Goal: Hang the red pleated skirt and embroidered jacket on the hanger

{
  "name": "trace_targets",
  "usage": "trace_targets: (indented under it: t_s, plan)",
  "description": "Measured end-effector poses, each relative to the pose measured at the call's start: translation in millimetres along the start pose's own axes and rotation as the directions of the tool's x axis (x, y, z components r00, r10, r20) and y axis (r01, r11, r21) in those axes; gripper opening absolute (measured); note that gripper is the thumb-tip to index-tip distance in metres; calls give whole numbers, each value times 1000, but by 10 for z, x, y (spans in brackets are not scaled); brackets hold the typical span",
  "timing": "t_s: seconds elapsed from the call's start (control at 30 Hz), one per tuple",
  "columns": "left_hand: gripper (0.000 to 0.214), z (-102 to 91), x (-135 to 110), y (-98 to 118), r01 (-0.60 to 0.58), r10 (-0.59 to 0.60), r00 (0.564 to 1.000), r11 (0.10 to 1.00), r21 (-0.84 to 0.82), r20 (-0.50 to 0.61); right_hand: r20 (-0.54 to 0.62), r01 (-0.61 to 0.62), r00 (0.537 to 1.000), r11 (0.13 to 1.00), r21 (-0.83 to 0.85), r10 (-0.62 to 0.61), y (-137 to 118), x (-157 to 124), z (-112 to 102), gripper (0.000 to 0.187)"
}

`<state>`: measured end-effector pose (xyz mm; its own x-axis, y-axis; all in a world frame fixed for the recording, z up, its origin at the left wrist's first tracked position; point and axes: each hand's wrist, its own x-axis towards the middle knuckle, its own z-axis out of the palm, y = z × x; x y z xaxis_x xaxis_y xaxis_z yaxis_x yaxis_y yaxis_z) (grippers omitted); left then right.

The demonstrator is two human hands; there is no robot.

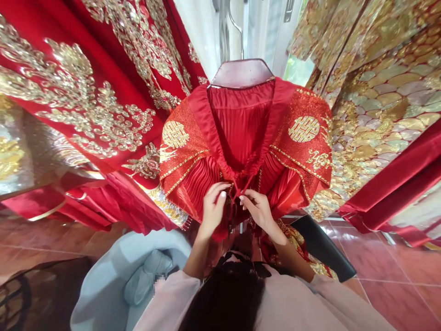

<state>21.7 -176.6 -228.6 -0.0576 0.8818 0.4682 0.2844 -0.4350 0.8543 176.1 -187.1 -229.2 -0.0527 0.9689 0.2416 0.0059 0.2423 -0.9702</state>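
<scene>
A red pleated garment (241,119) with gold double-happiness emblems hangs on a dark wooden hanger (241,72) straight ahead. Its red satin collar runs down to a thin red tie (241,187) at the front. My left hand (212,207) and my right hand (257,209) meet at that tie. Both have their fingers pinched on the cord ends, close together, just below the collar. The lower part of the garment is hidden behind my hands and head.
Red robes with heavy gold embroidery (86,92) hang at the left, and gold scale-patterned robes (382,101) at the right. A pale blue cloth heap (138,271) lies at lower left. A black flat object (324,248) rests on the red tiled floor (396,280).
</scene>
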Motion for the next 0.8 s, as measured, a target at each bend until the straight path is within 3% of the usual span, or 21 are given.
trace_targets:
  t_s: [0.07,0.13,0.2,0.27,0.37,0.47,0.53,0.6,0.7,0.8]
  plan:
    - [43,224,31,96,83,-52,986,977,-196,157,42,11,999,998,-58,-8,-34,1,1,23]
    - [49,342,63,125,176,-115,965,949,-263,234,44,29,999,992,-122,-23,-60,7,-15,22]
    - [50,328,119,129,192,-133,958,956,-223,255,-3,31,1000,986,-166,-31,-101,34,-69,21]
    - [44,197,221,173,148,-109,963,978,-146,246,-42,7,999,986,-165,-15,-199,91,-175,25]
    - [31,-134,435,375,17,-11,985,999,-31,173,-4,-6,1000,993,-118,6,-486,204,-435,39]
    - [22,-531,631,598,-134,129,990,986,98,53,37,59,998,990,-126,-54,-788,310,-781,43]
    - [21,-784,726,626,-171,189,978,968,181,-86,14,92,996,984,-152,-91,-862,388,-1027,43]
    - [23,-987,793,524,-161,229,939,952,262,-257,-36,93,994,983,-156,-99,-798,483,-1238,40]
    - [30,-1104,835,275,-89,237,903,919,385,-357,-86,101,989,976,-191,-119,-574,630,-1387,34]
    - [30,-933,811,184,-43,302,868,837,546,-394,-95,180,965,882,-436,-244,-453,704,-1293,22]
